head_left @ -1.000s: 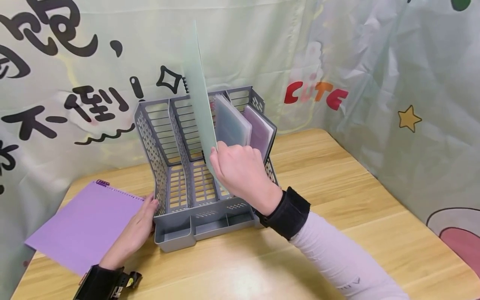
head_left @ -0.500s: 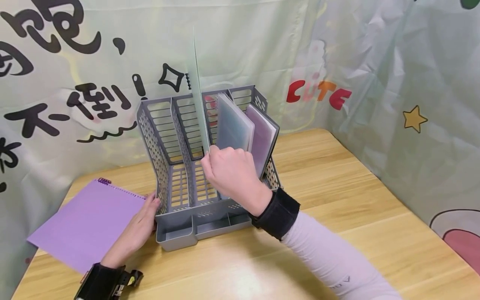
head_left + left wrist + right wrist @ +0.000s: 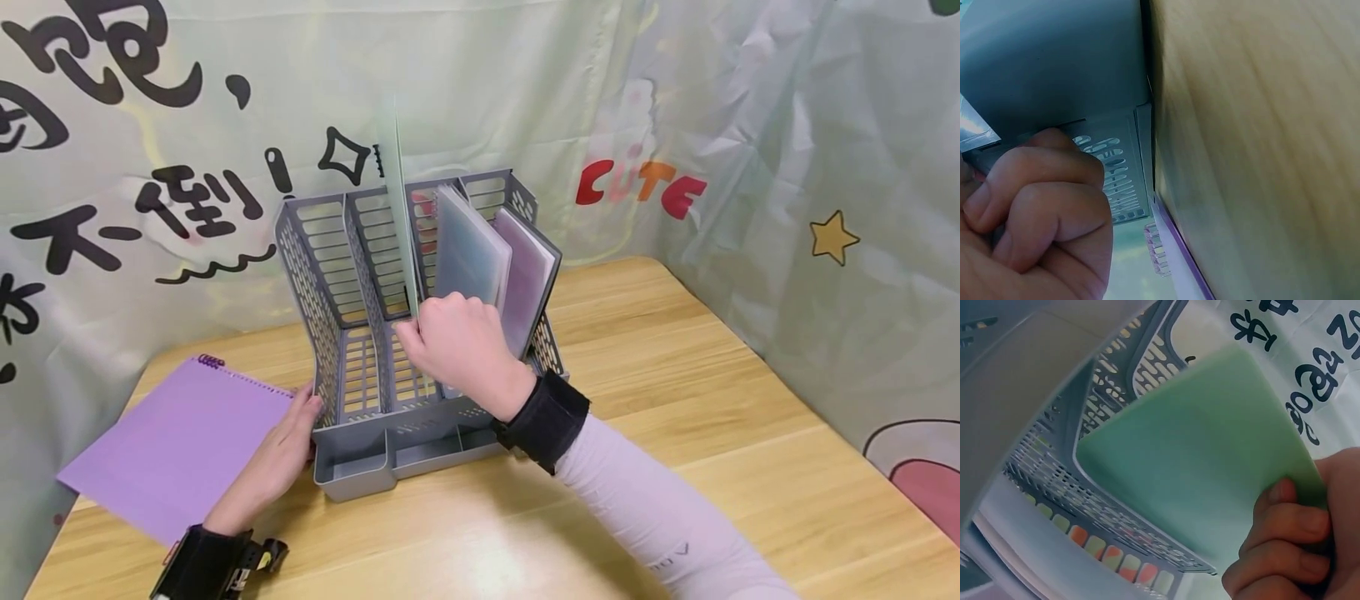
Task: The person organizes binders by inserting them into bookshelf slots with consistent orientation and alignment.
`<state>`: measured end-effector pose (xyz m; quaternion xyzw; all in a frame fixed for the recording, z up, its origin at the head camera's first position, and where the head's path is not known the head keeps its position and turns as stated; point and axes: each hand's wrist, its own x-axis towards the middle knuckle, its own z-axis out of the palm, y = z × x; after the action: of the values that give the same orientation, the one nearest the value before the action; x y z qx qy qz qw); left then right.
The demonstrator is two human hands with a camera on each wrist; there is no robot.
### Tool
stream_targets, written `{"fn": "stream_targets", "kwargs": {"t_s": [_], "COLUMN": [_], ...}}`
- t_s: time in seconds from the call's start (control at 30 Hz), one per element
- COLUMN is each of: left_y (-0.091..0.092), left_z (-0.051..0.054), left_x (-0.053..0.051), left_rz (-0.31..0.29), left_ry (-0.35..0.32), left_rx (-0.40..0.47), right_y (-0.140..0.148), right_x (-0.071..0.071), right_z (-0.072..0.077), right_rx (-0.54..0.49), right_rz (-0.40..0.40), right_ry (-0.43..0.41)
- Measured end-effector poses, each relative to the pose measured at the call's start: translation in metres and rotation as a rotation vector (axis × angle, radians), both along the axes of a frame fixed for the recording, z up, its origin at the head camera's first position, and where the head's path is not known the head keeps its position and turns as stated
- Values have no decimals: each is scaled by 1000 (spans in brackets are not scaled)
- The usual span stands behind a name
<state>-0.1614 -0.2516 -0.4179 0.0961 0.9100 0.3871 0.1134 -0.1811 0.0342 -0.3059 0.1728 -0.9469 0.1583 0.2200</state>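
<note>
My right hand (image 3: 457,342) grips the lower near edge of a thin pale green notebook (image 3: 401,200) with black spiral binding at its far side. The notebook stands upright inside the grey desk file organizer (image 3: 420,417), in the second slot from the left. In the right wrist view, curled fingers (image 3: 1291,531) hold the green cover (image 3: 1191,456) beside a perforated divider. My left hand (image 3: 281,446) holds the organizer's left side near its front corner. In the left wrist view its fingers (image 3: 1060,206) are curled against the perforated side wall (image 3: 1119,169).
A blue-covered notebook (image 3: 468,250) and a purple one (image 3: 525,275) stand in the slots at the right. A purple spiral notebook (image 3: 180,442) lies on the wooden table (image 3: 675,467) at the left, beside my left hand. A printed cloth (image 3: 495,83) hangs behind.
The green notebook has come down into its slot, its top edge now lower, and my right hand has moved slightly left with it. My left hand stays on the organizer.
</note>
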Motion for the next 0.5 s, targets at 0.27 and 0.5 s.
{"fn": "stream_targets", "kwargs": {"t_s": [0.27, 0.5], "left_y": [1, 2], "left_z": [1, 1], "left_x": [1, 1], "left_rz": [-3, 1], "left_ry": [9, -9], "left_rx": [11, 28], "right_y": [0, -3], "right_x": [-9, -14], "right_z": [-6, -14], "right_rx": [-12, 15], "right_rz": [18, 5], "right_ry": [-127, -257]}}
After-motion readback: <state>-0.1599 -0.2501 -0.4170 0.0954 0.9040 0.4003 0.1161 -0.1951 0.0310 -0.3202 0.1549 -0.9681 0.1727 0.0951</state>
